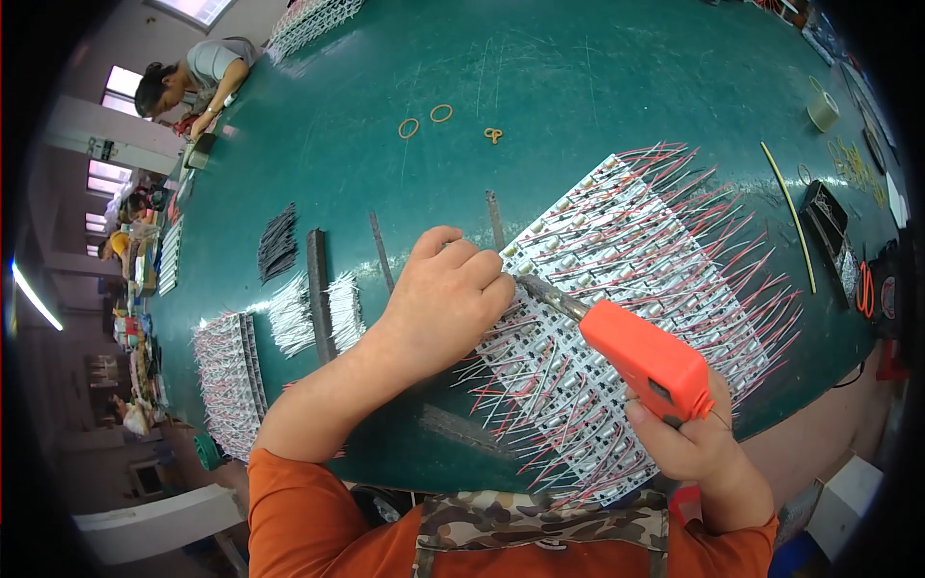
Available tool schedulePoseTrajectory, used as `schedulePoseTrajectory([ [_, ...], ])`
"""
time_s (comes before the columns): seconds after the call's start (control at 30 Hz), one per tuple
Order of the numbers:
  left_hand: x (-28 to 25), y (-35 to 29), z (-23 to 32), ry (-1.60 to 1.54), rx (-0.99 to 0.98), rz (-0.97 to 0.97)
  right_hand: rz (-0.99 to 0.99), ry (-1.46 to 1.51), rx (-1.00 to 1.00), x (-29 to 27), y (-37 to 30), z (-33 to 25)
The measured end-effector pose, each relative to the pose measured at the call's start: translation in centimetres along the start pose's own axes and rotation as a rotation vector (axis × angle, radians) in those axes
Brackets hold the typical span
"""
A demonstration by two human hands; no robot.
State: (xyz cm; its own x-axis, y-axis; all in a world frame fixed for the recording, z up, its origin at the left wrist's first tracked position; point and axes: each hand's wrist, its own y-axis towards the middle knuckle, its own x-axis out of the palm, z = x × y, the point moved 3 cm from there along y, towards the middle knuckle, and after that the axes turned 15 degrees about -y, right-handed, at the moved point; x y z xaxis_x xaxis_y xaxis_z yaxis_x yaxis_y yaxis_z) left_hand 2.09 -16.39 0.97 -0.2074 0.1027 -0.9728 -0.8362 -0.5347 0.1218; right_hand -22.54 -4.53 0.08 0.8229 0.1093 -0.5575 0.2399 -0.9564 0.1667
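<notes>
Here, right hand [689,438]: I am clamping it around the red soldering gun [644,358], whose body is slanting up and to the left.
Metal tip [557,299]: I am pointing it at the upper left part of the boards, its end lying just beside the left fingers; whether it is touching anything I cannot tell.
Left hand [448,294]: I am curling its fingers at the boards' upper left edge, back of the hand facing up; the fingertips are hiding, so I cannot tell whether they are holding something.
Circuit boards [617,241]: they are lying flat as a white slanted block in front of the person, red and white wires sticking out along both long sides.
Left of the forearm: a dark bar [318,289] is lying between two bundles of white wires [292,313], with a bundle of dark wires [277,241] just beyond and a second stack of boards [226,380] nearer the table's edge.
Green table [337,125]: it is bearing tan rubber bands [400,130] farther up, a yellow stick [790,212] and a black tray [814,217] at the right.
Far left: a co-worker [207,72] is bending over the table.
</notes>
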Motion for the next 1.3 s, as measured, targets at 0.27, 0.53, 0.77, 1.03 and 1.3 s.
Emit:
schedulePoseTrajectory([
  [0.27, -0.1, 0.1, 0.0, 0.004, 0.011, -0.009, -0.009, 0.031, 0.016, -0.2, 0.2, -0.2],
  [0.53, -0.2, 0.2, 0.0, 0.015, 0.017, -0.028, -0.008, 0.089, 0.02, -0.6, 0.0, -0.1],
  [0.77, -0.1, 0.2, 0.0, 0.015, 0.028, -0.014, 0.127, 0.04, -0.01, -0.1, -0.6, 0.0],
  [1.03, 0.2, -0.4, 0.0, 0.0, -0.006, 0.034, 0.056, 0.017, -0.016, -0.8, -0.2, -0.6],
  [1.3, 0.1, -0.2, 0.1, -0.001, 0.011, 0.026, 0.04, 0.058, 0.009, 0.0, -0.1, -0.1],
])
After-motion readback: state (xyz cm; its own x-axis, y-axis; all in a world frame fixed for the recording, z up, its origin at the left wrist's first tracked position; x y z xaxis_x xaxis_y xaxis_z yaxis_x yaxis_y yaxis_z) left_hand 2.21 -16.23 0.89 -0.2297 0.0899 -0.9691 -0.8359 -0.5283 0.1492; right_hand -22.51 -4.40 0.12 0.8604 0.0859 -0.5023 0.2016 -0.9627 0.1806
